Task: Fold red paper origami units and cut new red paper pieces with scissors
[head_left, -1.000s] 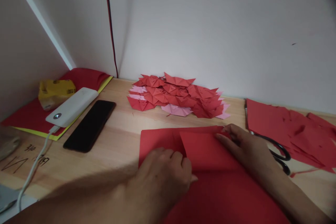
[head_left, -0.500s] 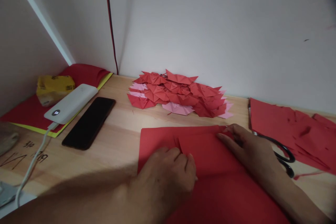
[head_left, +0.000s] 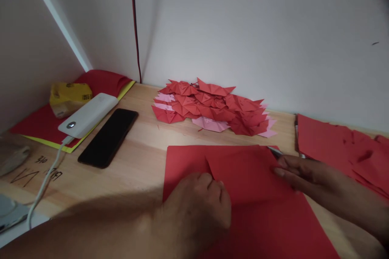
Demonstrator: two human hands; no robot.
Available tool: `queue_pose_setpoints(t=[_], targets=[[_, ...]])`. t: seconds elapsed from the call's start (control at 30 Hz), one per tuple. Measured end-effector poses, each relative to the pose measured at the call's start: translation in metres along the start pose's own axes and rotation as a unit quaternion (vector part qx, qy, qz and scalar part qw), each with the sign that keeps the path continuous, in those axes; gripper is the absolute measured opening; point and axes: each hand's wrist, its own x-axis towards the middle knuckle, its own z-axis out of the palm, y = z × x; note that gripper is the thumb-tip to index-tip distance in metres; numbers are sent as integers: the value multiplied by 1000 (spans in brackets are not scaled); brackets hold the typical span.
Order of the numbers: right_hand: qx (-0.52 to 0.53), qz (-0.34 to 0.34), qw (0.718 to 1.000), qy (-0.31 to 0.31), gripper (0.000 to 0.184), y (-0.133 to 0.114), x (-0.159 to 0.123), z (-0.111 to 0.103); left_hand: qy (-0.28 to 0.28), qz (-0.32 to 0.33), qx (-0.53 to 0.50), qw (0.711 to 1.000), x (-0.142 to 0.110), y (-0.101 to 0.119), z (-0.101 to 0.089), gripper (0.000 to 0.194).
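Observation:
A large sheet of red paper (head_left: 273, 226) lies on the desk in front of me, with a folded red flap on top. My left hand (head_left: 199, 202) is closed in a fist over the flap's left edge, gripping or pressing the paper there. At the far right corner, my right hand (head_left: 306, 174) pinches a thin pointed metal blade (head_left: 274, 151) that sits along the paper's edge; its handle is hidden in the fingers. Behind the paper, red and pink folded paper pieces (head_left: 212, 107) lie in overlapping rows.
On the left are a black phone (head_left: 108, 137), a white power bank (head_left: 88, 115) with its cable (head_left: 45, 190), a yellow packet (head_left: 69, 97) and red and yellow sheets (head_left: 33, 125). More red paper (head_left: 322, 135) lies at the right, against the wall (head_left: 243, 28).
My right hand has moved right and a little nearer, and the blade tip now shows beyond its fingers. The flap lies flatter. The black scissors handles are now out of sight.

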Motion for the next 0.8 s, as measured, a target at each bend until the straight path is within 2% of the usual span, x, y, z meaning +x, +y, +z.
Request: queue_pose_setpoints(t=[0.1,0.2,0.37,0.57,0.8], targets=[[-58,-1,997,-50,44,0,0,3,-23,6,-8,1000,1,-1,-2,19],[-108,-15,994,-15,38,1,2,10,-62,23,-14,998,4,-3,-7,19],[-157,-32,986,41,27,-2,3,19,-15,2,-2,1000,4,-3,-7,15],[-197,-39,977,69,29,-5,5,21,-8,4,3,1000,4,-3,-7,14],[-225,-17,972,70,30,-10,7,27,-20,6,-1,1000,7,-4,-11,15]])
